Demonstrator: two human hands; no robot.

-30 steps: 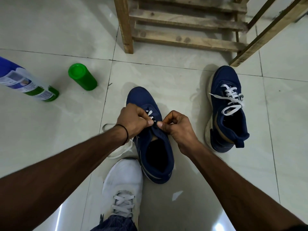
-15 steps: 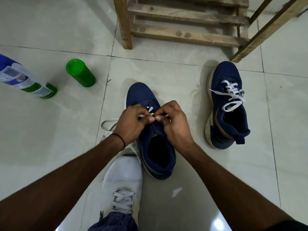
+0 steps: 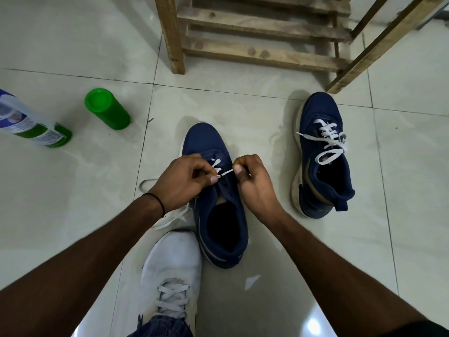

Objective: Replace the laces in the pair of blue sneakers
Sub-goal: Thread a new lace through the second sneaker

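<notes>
Two blue sneakers sit on the tiled floor [image 3: 73, 203]: the near sneaker [image 3: 206, 144] points its toe away, just beside a worn white shoe [image 3: 172, 254], and the far sneaker [image 3: 320, 110], laced in white, lies well apart to the right, near a wooden rack [image 3: 255, 52]. The left hand [image 3: 182, 181] and right hand [image 3: 255, 183] rest over the near sneaker's eyelets, the curled fingers [image 3: 213, 179] of each pinching a short span of white lace [image 3: 227, 171] stretched between them, while a loose length of it trails on the floor under the left wrist. A green bottle [image 3: 107, 109] and a labelled bottle [image 3: 31, 125] are at far left.
</notes>
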